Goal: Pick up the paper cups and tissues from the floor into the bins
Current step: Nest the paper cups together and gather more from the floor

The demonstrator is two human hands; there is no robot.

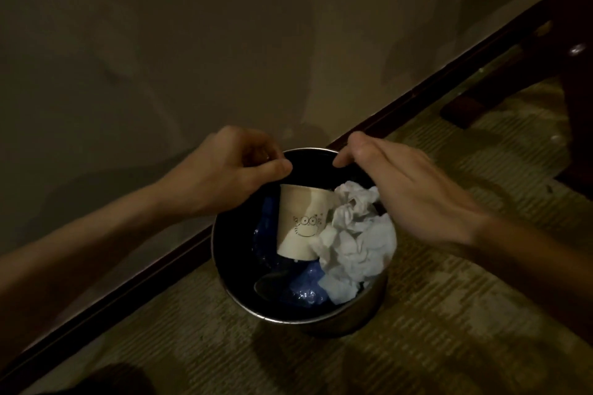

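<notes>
Beige paper cup with a cartoon face print (303, 218) lies inside the round metal bin (321, 324). Long axis runs near-far, wider end toward the wall (160, 42), narrower end toward me. Crumpled white tissues (356, 240) touch its right side, blue plastic (301, 289) lies under both. Left hand (224, 176) is at the far-left rim, fingers curled, thumb on the edge; I can't tell if it pinches it. Right hand (407, 183) is over the right rim, fingers loosely extended, holding nothing. The bin sits on green carpet (449, 314).
</notes>
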